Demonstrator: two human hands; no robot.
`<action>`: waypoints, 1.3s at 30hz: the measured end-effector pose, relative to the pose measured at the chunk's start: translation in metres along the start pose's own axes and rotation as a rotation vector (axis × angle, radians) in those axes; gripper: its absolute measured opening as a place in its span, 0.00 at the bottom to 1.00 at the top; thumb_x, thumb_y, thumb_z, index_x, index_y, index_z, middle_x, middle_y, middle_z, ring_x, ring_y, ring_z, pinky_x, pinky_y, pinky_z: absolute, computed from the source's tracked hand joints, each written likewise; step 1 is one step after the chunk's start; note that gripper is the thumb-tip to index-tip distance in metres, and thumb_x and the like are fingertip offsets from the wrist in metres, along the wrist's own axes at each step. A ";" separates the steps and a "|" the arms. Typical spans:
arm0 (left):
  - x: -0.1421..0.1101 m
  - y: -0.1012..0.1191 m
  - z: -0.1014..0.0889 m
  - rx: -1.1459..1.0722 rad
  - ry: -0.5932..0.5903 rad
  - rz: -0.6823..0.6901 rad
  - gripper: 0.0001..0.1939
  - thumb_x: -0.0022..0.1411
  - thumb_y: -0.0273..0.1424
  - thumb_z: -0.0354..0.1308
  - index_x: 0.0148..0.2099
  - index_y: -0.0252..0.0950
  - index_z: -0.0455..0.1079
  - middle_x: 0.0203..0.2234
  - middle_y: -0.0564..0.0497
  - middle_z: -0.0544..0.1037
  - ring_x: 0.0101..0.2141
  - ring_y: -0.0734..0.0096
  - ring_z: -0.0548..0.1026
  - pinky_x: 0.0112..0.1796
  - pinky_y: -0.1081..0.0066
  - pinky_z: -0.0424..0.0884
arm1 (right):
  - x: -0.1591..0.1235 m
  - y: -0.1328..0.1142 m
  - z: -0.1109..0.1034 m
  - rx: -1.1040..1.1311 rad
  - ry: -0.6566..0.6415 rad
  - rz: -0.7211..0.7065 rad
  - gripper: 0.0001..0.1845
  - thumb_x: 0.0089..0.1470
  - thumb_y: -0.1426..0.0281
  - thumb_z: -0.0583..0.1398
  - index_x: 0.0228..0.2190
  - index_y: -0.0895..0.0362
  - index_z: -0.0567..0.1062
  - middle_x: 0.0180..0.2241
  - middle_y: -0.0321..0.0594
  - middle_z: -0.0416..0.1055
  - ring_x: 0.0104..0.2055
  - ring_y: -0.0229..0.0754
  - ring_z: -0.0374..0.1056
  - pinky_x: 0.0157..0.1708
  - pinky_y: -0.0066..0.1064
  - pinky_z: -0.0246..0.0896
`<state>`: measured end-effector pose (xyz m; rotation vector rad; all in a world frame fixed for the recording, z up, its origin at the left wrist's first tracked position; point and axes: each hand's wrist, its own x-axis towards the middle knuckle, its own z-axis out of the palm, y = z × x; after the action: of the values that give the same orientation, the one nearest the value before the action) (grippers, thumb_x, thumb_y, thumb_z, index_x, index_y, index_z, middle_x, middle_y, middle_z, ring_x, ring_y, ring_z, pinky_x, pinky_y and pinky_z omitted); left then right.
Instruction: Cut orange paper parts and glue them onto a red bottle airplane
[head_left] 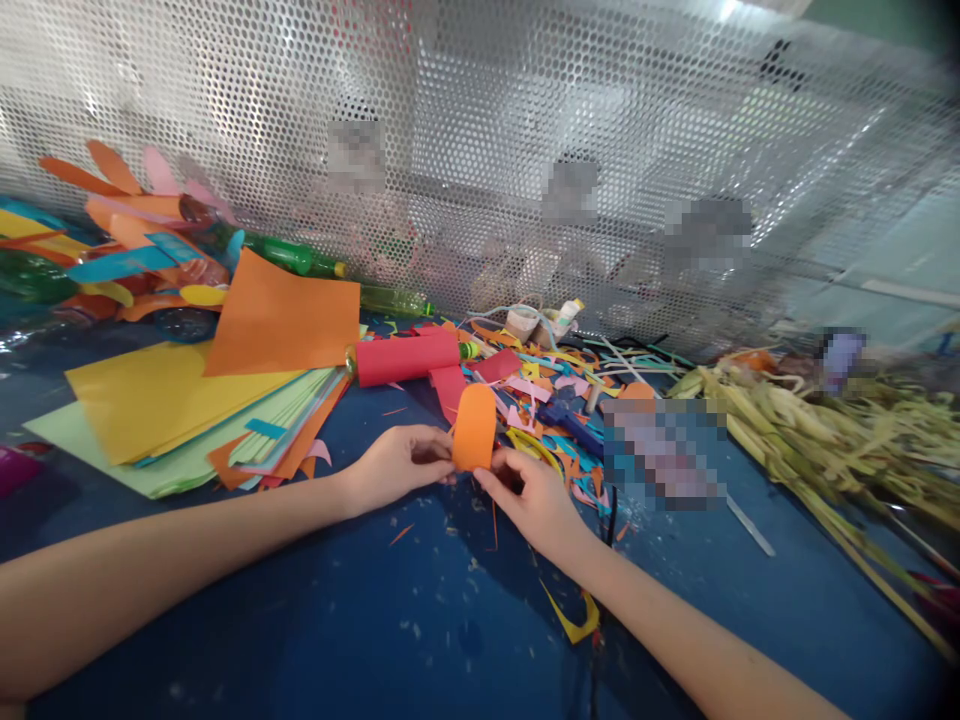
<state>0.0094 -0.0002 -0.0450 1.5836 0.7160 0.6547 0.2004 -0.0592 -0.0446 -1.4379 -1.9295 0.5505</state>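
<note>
Between my two hands is an orange paper strip (474,428), its upper part bowed over in a curve. My left hand (397,467) pinches its lower left edge with thumb and fingertips. On the other side, my right hand (536,497) grips its lower right edge. The strip is held above the blue table (337,620). Just behind it lies a bottle wrapped in red paper (409,358), with red paper pieces (450,390) beside it. A blue glue gun (574,425) rests among paper scraps to the right.
Stacked coloured paper (150,400) and an orange sheet (289,320) lie at the left. Plastic bottles (292,255) with paper petals (112,165) sit behind. Dried husks (795,440) spread at the right. A perforated metal panel (480,120) closes off the back. A yellow scrap (574,625) lies near a black cord (596,660).
</note>
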 end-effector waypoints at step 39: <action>0.000 -0.005 0.000 0.074 -0.109 0.079 0.13 0.52 0.28 0.59 0.43 0.33 0.69 0.30 0.52 0.75 0.30 0.73 0.72 0.35 0.72 0.68 | 0.003 0.007 0.006 0.285 0.103 -0.001 0.07 0.52 0.72 0.58 0.34 0.54 0.62 0.30 0.35 0.64 0.29 0.37 0.65 0.29 0.28 0.62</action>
<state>0.0095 0.0003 -0.0500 1.7092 0.6059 0.6001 0.2001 -0.0543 -0.0525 -1.2579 -1.6935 0.7058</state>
